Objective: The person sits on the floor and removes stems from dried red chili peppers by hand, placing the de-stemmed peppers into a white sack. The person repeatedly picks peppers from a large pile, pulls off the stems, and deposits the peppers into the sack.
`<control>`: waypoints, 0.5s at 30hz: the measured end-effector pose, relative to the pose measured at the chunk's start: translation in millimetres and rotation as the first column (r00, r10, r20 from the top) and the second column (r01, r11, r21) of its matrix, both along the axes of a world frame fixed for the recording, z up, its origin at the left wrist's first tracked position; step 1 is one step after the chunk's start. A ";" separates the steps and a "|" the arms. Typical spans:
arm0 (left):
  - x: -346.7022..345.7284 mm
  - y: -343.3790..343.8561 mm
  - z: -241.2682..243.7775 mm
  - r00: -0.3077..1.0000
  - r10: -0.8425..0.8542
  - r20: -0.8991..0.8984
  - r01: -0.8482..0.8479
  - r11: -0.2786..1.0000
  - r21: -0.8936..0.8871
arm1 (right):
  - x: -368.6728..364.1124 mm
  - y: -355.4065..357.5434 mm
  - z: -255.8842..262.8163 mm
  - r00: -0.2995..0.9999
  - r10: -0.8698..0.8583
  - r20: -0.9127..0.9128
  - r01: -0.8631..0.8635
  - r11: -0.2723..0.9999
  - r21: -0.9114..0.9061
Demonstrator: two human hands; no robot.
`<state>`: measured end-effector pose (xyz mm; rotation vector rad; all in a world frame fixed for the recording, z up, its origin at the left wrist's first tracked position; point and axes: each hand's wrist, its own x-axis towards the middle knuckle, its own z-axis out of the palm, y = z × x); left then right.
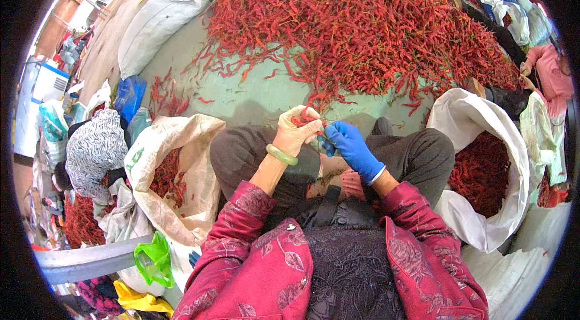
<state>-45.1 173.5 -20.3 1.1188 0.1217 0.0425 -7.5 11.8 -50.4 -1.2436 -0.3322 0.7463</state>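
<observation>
My left hand (295, 132), bare and with a pale green bangle at the wrist, is closed around a few red chilies (304, 120). In a blue glove, my right hand (351, 145) meets it from the right, its fingertips pinching at the end of a chili; the exact grip is partly hidden. Both hands are above my crossed legs. Ahead of them spreads a large heap of red chilies (353, 21), some with green stems. An open whitish woven sack (204, 184) with chilies inside stands at my left knee. By my right knee is a white sack (516, 170), also holding chilies.
A full white sack (158, 21) leans at the far left of the heap. Loose chilies (168, 96) lie on the pale green floor (226, 93). People work at the left (97, 152) and right (550, 75). A grey rail (90, 259) and a green bag (155, 261) are at lower left.
</observation>
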 end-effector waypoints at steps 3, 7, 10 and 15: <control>-3.8 0.3 -4.4 1.000 -0.006 -0.021 0.007 0.998 0.058 | -6.5 1.2 8.0 0.997 -0.017 0.071 0.026 0.991 -0.130; -5.2 0.9 -7.1 0.996 -0.077 -0.053 0.077 0.997 -0.001 | -3.4 -7.3 0.5 0.956 0.022 0.292 0.017 0.991 -0.131; -7.6 -3.0 -7.6 0.985 -0.157 -0.065 0.142 0.970 -0.195 | -1.3 -20.3 20.5 0.968 0.116 0.223 -0.108 0.993 -0.046; -18.5 -8.9 5.0 0.979 -0.205 -0.007 0.194 0.935 -0.296 | 3.4 -29.3 53.5 0.923 0.353 0.150 -0.337 0.933 -0.124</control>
